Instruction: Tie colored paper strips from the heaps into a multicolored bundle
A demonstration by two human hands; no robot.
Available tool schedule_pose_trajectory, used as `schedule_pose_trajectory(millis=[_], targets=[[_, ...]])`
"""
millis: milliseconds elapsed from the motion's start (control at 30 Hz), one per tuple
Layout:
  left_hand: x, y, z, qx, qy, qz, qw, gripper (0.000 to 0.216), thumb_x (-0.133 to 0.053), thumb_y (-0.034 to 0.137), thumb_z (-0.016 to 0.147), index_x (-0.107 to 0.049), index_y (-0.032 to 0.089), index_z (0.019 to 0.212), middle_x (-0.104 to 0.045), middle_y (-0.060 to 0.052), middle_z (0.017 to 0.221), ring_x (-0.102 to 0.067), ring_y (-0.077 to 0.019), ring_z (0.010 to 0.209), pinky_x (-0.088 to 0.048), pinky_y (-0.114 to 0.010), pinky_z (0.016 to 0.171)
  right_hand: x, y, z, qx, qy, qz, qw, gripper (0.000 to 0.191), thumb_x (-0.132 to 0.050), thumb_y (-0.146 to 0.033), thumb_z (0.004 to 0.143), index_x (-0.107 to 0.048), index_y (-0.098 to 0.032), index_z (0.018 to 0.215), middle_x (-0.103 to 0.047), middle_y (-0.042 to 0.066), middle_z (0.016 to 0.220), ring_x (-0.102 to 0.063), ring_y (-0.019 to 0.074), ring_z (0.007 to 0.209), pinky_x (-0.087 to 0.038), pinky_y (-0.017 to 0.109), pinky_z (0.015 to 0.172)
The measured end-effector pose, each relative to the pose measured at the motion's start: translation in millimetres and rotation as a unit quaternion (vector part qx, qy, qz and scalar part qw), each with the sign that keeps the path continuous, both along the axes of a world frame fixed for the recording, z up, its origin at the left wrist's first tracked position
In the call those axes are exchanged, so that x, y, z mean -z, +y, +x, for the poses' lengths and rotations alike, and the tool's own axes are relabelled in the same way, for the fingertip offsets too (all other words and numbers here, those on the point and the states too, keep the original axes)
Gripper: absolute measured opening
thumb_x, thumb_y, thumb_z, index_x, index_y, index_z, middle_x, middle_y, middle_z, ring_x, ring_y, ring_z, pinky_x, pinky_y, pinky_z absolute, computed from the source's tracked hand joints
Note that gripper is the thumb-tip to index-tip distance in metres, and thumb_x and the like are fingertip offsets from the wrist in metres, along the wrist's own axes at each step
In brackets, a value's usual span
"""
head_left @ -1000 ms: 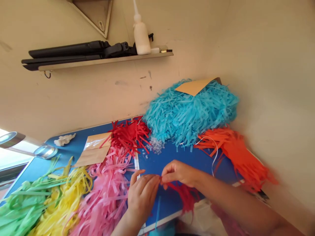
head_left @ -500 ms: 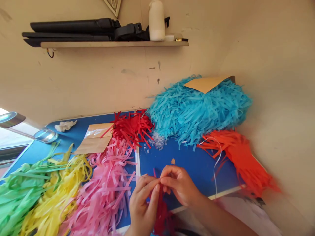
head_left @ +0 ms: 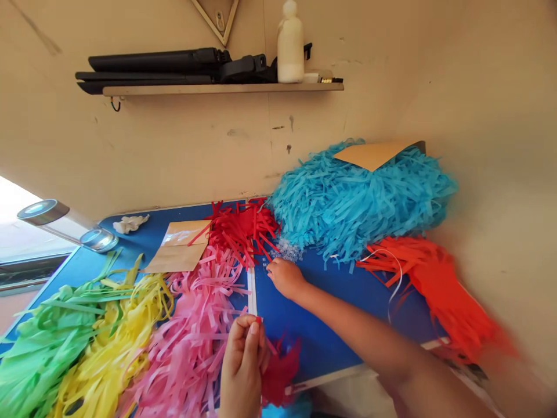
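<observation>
My left hand (head_left: 243, 357) pinches a small bunch of red paper strips (head_left: 278, 374) near the front edge of the blue mat (head_left: 331, 302). My right hand (head_left: 285, 277) reaches forward over the mat, fingers curled, touching down beside a little heap of clear beads (head_left: 289, 251). I cannot tell whether it holds anything. Just behind it lies a pile of red strips (head_left: 241, 229). Pink strips (head_left: 195, 331) spread to the left of my left hand.
A big mound of turquoise strips (head_left: 361, 200) with a tan card (head_left: 374, 154) on top fills the back right; orange strips (head_left: 439, 290) lie right. Yellow strips (head_left: 108, 342), green strips (head_left: 39, 342) and a brown envelope (head_left: 178, 252) lie left. A wall shelf (head_left: 217, 87) carries a white bottle (head_left: 290, 43).
My hands have parted. The right hand has left the red bunch and reached forward to the clear beads. The left hand stays low, keeping the red strips.
</observation>
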State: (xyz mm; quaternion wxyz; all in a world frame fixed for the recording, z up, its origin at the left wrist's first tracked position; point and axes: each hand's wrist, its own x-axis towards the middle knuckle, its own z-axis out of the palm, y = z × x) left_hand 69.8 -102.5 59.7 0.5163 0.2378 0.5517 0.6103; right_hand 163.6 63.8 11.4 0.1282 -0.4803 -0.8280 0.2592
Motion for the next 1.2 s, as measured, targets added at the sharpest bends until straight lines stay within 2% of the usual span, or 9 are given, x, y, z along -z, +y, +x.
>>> schedule_pose_trajectory(millis=[233,333,467,567,667,867,933,1100,1200], targets=[[18.2,12,-9,0.041,0.057,-0.016,0.997,0.039,-0.067,0.057,0.078,-0.056,0.021,0.085,-0.054,0.006,0.062,-0.04,-0.0051,0.045,-0.033,-0.017,0.043,-20.0,-15,12,0.025,-0.015,0.012,1.0,0.022,-0.051,-0.009,0.091,-0.067,-0.015,0.106,-0.067,0.013,0.107,-0.065,0.0234,0.098,-0.049,0.034,0.086],[19.9,17,-11,0.06,0.106,-0.022,0.992,0.039,-0.066,0.057,0.078,-0.06,0.02,0.085,-0.054,0.005,0.061,-0.043,-0.0074,0.048,-0.033,-0.018,0.044,-32.5,-41,37,-0.002,0.109,-0.045,0.993,0.013,-0.058,-0.013,0.088,-0.068,-0.019,0.094,-0.067,0.005,0.098,-0.067,0.0155,0.086,-0.052,0.026,0.078],[13.8,21,-2,0.098,0.219,0.017,0.971,0.033,-0.065,0.052,0.079,-0.067,0.019,0.079,-0.064,0.0,0.066,-0.057,-0.0137,0.058,-0.045,-0.023,0.054,-34.2,-80,63,0.006,0.409,-0.202,0.89,0.004,-0.064,-0.018,0.081,-0.066,-0.018,0.084,-0.063,0.001,0.089,-0.067,0.0127,0.072,-0.054,0.024,0.066],[8.2,23,8,0.132,0.298,0.038,0.945,0.029,-0.062,0.047,0.081,-0.07,0.02,0.075,-0.067,-0.002,0.066,-0.06,-0.0156,0.059,-0.048,-0.025,0.056,-30.5,-97,70,0.049,0.486,-0.24,0.839,0.007,-0.069,-0.022,0.078,-0.066,-0.019,0.083,-0.062,-0.001,0.086,-0.065,0.0129,0.073,-0.055,0.027,0.071],[4.8,22,13,0.147,0.376,0.067,0.912,0.024,-0.06,0.041,0.084,-0.071,0.022,0.075,-0.069,-0.001,0.066,-0.062,-0.0153,0.058,-0.049,-0.024,0.056,-29.5,-104,74,0.082,0.511,-0.26,0.815,0.011,-0.07,-0.023,0.077,-0.065,-0.02,0.086,-0.064,-0.001,0.083,-0.065,0.013,0.074,-0.054,0.026,0.072],[2.1,19,10,0.186,0.453,0.16,0.857,0.013,-0.061,0.026,0.087,-0.073,0.025,0.082,-0.075,0.001,0.076,-0.07,-0.0132,0.068,-0.052,-0.021,0.064,-32.2,-114,82,0.146,0.485,-0.224,0.832,0.014,-0.074,-0.025,0.075,-0.065,-0.021,0.086,-0.07,0.0,0.081,-0.065,0.0146,0.076,-0.053,0.027,0.075],[1.4,18,9,0.177,0.453,0.172,0.856,0.007,-0.065,0.025,0.084,-0.073,0.025,0.086,-0.076,0.003,0.076,-0.071,-0.0126,0.065,-0.053,-0.019,0.063,-31.9,-116,84,0.156,0.486,-0.223,0.831,0.017,-0.077,-0.026,0.073,-0.066,-0.021,0.085,-0.071,0.001,0.08,-0.066,0.0152,0.076,-0.053,0.027,0.076],[-0.8,16,9,0.181,0.413,0.181,0.874,0.012,-0.071,0.021,0.081,-0.068,0.025,0.091,-0.074,0.008,0.064,-0.068,-0.0096,0.052,-0.052,-0.015,0.054,-30.9,-117,88,0.117,0.52,-0.32,0.783,0.029,-0.084,-0.037,0.068,-0.068,-0.021,0.086,-0.073,0.001,0.081,-0.068,0.0163,0.075,-0.053,0.028,0.073],[-2.7,16,8,0.168,0.444,0.223,0.851,0.011,-0.075,0.025,0.079,-0.07,0.025,0.088,-0.075,0.007,0.068,-0.07,-0.0102,0.055,-0.053,-0.014,0.056,-34.7,-117,91,0.096,0.488,-0.277,0.822,0.02,-0.079,-0.037,0.075,-0.071,-0.019,0.078,-0.071,0.001,0.076,-0.065,0.0148,0.071,-0.05,0.026,0.069]])
